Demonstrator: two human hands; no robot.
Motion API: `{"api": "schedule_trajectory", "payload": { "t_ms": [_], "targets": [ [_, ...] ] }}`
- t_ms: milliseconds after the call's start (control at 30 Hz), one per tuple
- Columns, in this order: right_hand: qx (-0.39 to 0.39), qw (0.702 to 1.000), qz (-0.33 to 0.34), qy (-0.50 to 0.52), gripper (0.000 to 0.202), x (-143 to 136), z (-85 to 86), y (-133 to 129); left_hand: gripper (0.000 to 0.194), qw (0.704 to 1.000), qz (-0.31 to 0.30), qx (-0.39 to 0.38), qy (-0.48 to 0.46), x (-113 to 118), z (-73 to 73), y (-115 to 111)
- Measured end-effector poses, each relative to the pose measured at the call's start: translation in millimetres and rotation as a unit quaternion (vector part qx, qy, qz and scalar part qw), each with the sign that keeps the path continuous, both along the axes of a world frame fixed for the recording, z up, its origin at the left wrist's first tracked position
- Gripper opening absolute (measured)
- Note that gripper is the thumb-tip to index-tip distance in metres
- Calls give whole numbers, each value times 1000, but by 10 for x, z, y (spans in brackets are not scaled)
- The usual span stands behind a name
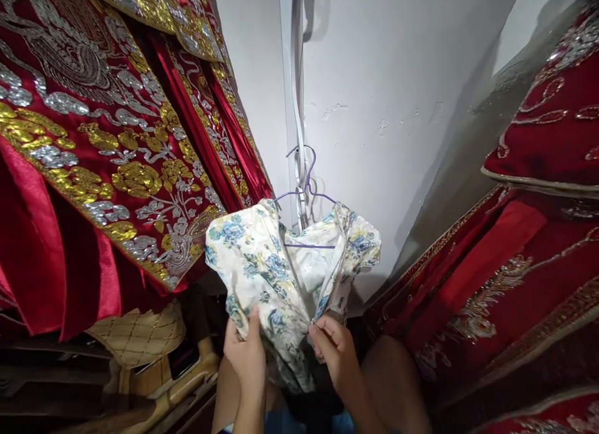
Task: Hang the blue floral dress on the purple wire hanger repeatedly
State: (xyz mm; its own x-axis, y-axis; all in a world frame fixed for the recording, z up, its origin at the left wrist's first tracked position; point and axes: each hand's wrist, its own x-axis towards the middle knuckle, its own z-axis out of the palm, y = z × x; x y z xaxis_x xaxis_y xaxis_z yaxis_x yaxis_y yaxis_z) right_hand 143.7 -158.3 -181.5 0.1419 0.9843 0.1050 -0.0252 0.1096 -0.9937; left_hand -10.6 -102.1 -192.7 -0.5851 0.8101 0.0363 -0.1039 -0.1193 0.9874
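Observation:
A white garment (262, 259) with blue and yellow flowers and short sleeves hangs on a purple hanger (312, 165). Its front is open in a V at the neck. On the garment's left side, my left hand (247, 343) pinches the cloth, with the thumb on top and the fingers partly behind. My right hand (333, 346) has thumb and fingers closed on the garment's front edge, at the bottom of the V. The hanger's hook is at a white strap (297, 103) coming down along the wall.
Red cloth with gold and silver embroidery (140, 178) hangs at the left. More red beaded cloth (496, 284) is on the right. Behind the garment stands a pale wall (374, 109). A wooden chair (187, 384) with a quilted cushion (140, 337) is at the lower left.

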Motion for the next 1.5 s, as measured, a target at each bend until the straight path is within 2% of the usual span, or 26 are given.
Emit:
{"api": "schedule_trajectory", "payload": {
  "t_ms": [67, 133, 200, 267, 400, 467, 567, 633, 733, 800, 900, 1167, 1367, 1500],
  "targets": [
    [-5, 1000, -9, -2, 37, 23, 30, -24, 45, 996, 76, 35, -17, -64, -106, 68],
    [-11, 1000, -29, 2, 38, 64, 74, -48, 41, 990, 117, 71, -34, -93, -181, 90],
    [-10, 999, -47, 6, 39, 110, 122, -73, 40, 984, 139, 114, -11, -70, -199, 39],
    [-7, 999, -41, -8, 41, 151, 156, -102, 33, 981, 105, 158, 45, 14, -172, -86],
    [-17, 999, 16, -49, 41, 186, 150, -150, 4, 966, -92, 187, 152, 322, -146, -431],
    [-31, 998, 41, -43, 39, 186, 130, -165, 9, 961, -161, 161, 159, 495, -180, -578],
    [-38, 996, 63, -50, 37, 196, 141, -192, 25, 960, -213, 120, 136, 686, -221, -707],
    [-38, 994, 69, -69, 36, 221, 186, -219, 22, 959, -225, 108, 137, 741, -207, -724],
    [-47, 991, 79, -94, 33, 281, 268, -267, 2, 947, -238, 132, 172, 732, -135, -682],
    [-45, 991, 75, -98, 30, 319, 299, -291, 15, 934, -250, 158, 200, 705, -91, -653],
    [-35, 996, 39, -70, 27, 346, 298, -300, 22, 920, -262, 178, 230, 691, -76, -650],
    [-8, 999, -21, 26, 32, 310, 382, -258, 19, 894, -263, 209, 295, 720, -159, -612],
    [18, 996, -39, 81, 27, 291, 538, 25, 15, 878, -280, 188, 339, 657, -228, -504],
    [55, 993, -49, 93, 25, 319, 875, 378, 15, 879, -282, 170, 345, 666, -322, -488]
  ]
}}
